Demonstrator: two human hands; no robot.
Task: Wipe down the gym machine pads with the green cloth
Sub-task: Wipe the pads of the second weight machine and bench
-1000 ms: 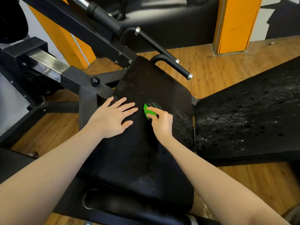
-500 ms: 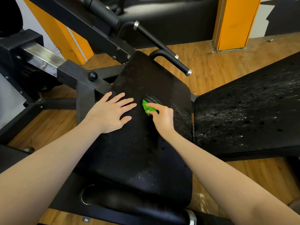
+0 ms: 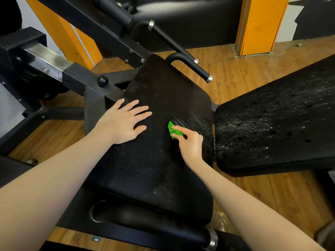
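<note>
On the black pad [image 3: 154, 160], right hand [image 3: 190, 144] pinches green cloth [image 3: 173, 131], left hand [image 3: 123, 122] flat

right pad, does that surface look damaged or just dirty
The right pad looks worn: dark pits and whitish speckles scatter across it. The seat pad under the green cloth shows fewer. Whether it is residue or damage cannot be told.
</note>
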